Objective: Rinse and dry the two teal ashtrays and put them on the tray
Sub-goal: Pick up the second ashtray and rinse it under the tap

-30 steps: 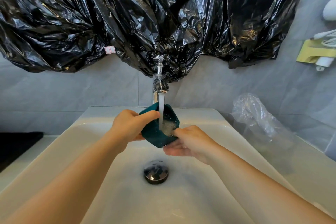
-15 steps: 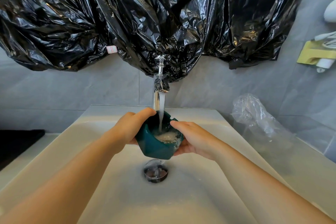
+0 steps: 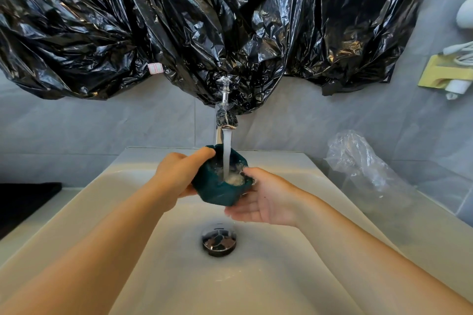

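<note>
One teal ashtray [image 3: 217, 190] is held above the white sink [image 3: 133, 212], right under the chrome tap [image 3: 225, 115]. A stream of water [image 3: 227, 151] runs into its bowl and foams there. My left hand [image 3: 179, 174] grips the ashtray's left side, thumb along the rim. My right hand [image 3: 263, 202] is at the right side: its thumb reaches the rim while the fingers lie loosely spread under the ashtray. The second ashtray and the tray are out of view.
A chrome drain plug [image 3: 218, 239] sits in the basin below the hands. Black plastic sheeting [image 3: 204, 20] hangs over the wall behind the tap. A clear plastic bag [image 3: 363, 169] lies on the counter at right. A dark mat [image 3: 23, 202] is at left.
The ashtray stays under the running water and has tilted a little. My right hand has loosened from cupping its side, and its fingers now spread out beneath it.
</note>
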Available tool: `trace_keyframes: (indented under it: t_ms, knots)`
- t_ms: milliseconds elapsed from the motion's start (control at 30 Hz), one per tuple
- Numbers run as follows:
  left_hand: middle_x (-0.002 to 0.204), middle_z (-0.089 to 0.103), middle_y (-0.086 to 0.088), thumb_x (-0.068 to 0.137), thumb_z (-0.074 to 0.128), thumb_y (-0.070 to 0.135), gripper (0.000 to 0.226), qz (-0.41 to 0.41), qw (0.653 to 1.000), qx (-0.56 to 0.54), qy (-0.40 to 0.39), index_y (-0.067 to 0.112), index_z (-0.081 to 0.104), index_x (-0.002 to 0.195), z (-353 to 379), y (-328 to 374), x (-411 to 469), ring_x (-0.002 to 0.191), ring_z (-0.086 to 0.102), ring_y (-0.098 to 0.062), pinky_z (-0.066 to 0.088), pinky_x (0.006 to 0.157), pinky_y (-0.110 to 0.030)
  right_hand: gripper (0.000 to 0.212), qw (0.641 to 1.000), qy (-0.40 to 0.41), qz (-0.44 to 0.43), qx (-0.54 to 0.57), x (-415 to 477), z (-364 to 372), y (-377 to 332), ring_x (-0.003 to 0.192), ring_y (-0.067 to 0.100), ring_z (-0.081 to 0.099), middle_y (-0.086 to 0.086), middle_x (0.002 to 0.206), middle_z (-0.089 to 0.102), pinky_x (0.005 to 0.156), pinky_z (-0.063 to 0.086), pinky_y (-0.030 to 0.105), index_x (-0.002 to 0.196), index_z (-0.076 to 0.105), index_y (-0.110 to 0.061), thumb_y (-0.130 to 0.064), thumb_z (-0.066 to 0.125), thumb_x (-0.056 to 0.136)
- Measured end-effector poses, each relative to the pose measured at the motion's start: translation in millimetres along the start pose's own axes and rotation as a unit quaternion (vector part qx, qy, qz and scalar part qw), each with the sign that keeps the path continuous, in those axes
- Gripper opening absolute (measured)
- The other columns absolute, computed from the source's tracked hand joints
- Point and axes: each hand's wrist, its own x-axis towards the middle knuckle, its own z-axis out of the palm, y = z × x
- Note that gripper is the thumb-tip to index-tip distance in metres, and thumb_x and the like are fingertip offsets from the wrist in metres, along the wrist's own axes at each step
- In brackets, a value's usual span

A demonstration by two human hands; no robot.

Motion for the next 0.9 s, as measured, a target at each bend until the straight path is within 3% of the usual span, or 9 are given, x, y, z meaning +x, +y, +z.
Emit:
trace_keyframes:
  t_ms: [100, 267, 333, 433, 500, 567, 633, 733, 900]
  knots:
    - [0.09, 0.07, -0.019, 0.079, 0.07, 0.045, 0.052, 0.052, 0.995, 0.051, 0.062, -0.004, 0.068, 0.096, -5, 1, 2, 0.078, 0.065, -0.028, 0.056, 0.074, -0.041, 0.055, 0.997, 0.038, -0.007, -0.064, 3, -4, -2, 0.085, 0.029, 0.066, 0.019, 0.105, 0.066, 0.081, 0.057, 0.038, 0.121, 0.054, -0.001, -0.049, 0.043, 0.098]
    - [0.084, 0.067, -0.001, 0.077, 0.075, 0.041, 0.028, 0.153, 0.973, 0.156, 0.078, 0.018, 0.07, 0.09, -6, 4, -7, 0.077, 0.062, -0.017, 0.052, 0.066, -0.032, 0.042, 0.983, 0.102, -0.066, -0.14, 6, -6, 0, 0.099, 0.032, 0.066, 0.016, 0.112, 0.064, 0.09, 0.056, 0.041, 0.117, 0.053, -0.009, -0.046, 0.045, 0.098]
    - [0.084, 0.063, 0.005, 0.076, 0.074, 0.041, 0.025, 0.224, 0.937, 0.244, 0.115, 0.024, 0.067, 0.094, -4, 5, -11, 0.077, 0.058, -0.011, 0.049, 0.063, -0.029, 0.042, 0.977, 0.1, -0.079, -0.168, 5, -4, 0, 0.104, 0.03, 0.066, 0.014, 0.112, 0.064, 0.089, 0.057, 0.039, 0.119, 0.053, -0.011, -0.047, 0.045, 0.098]
    - [0.089, 0.054, 0.0, 0.076, 0.073, 0.04, 0.033, 0.316, 0.862, 0.346, 0.192, 0.021, 0.066, 0.102, -7, 5, -11, 0.083, 0.051, -0.018, 0.045, 0.063, -0.032, 0.044, 0.972, 0.102, -0.089, -0.194, 5, -3, 1, 0.101, 0.027, 0.067, 0.011, 0.111, 0.064, 0.086, 0.058, 0.036, 0.123, 0.052, -0.012, -0.048, 0.045, 0.098]
    - [0.088, 0.052, -0.001, 0.075, 0.073, 0.04, 0.033, 0.331, 0.846, 0.356, 0.218, 0.018, 0.066, 0.099, -12, 5, -9, 0.084, 0.05, -0.02, 0.045, 0.061, -0.033, 0.047, 0.97, 0.105, -0.091, -0.201, 5, -3, 0, 0.1, 0.026, 0.067, 0.01, 0.111, 0.064, 0.088, 0.058, 0.037, 0.126, 0.051, -0.012, -0.048, 0.045, 0.098]
    - [0.085, 0.055, -0.001, 0.074, 0.073, 0.041, 0.031, 0.304, 0.864, 0.336, 0.219, 0.018, 0.067, 0.093, -15, 5, -7, 0.081, 0.053, -0.021, 0.045, 0.059, -0.032, 0.048, 0.968, 0.105, -0.093, -0.21, 4, -3, 0, 0.1, 0.024, 0.067, 0.009, 0.111, 0.064, 0.09, 0.057, 0.038, 0.13, 0.05, -0.012, -0.049, 0.045, 0.098]
    - [0.081, 0.063, -0.002, 0.075, 0.073, 0.043, 0.028, 0.235, 0.916, 0.268, 0.185, 0.018, 0.069, 0.086, -15, 4, -6, 0.077, 0.059, -0.022, 0.05, 0.061, -0.035, 0.049, 0.966, 0.102, -0.098, -0.214, 4, -2, 0, 0.1, 0.024, 0.067, 0.009, 0.111, 0.064, 0.091, 0.057, 0.038, 0.132, 0.048, -0.013, -0.048, 0.045, 0.098]
    - [0.086, 0.07, -0.018, 0.076, 0.073, 0.044, 0.04, 0.112, 0.983, 0.099, 0.11, 0.005, 0.072, 0.086, -9, 2, -3, 0.077, 0.064, -0.032, 0.056, 0.076, -0.049, 0.05, 0.967, 0.101, -0.104, -0.208, 5, -1, -1, 0.099, 0.025, 0.067, 0.01, 0.112, 0.064, 0.092, 0.056, 0.039, 0.133, 0.049, -0.012, -0.048, 0.045, 0.098]
    - [0.082, 0.067, -0.015, 0.082, 0.071, 0.04, 0.043, -0.014, 0.999, -0.029, 0.023, 0.0, 0.066, 0.099, 3, -1, -6, 0.069, 0.064, -0.029, 0.057, 0.056, -0.031, 0.04, 0.974, 0.045, -0.116, -0.189, 1, 0, -2, 0.091, 0.029, 0.072, 0.015, 0.114, 0.067, 0.085, 0.059, 0.036, 0.117, 0.062, -0.017, -0.046, 0.041, 0.1]
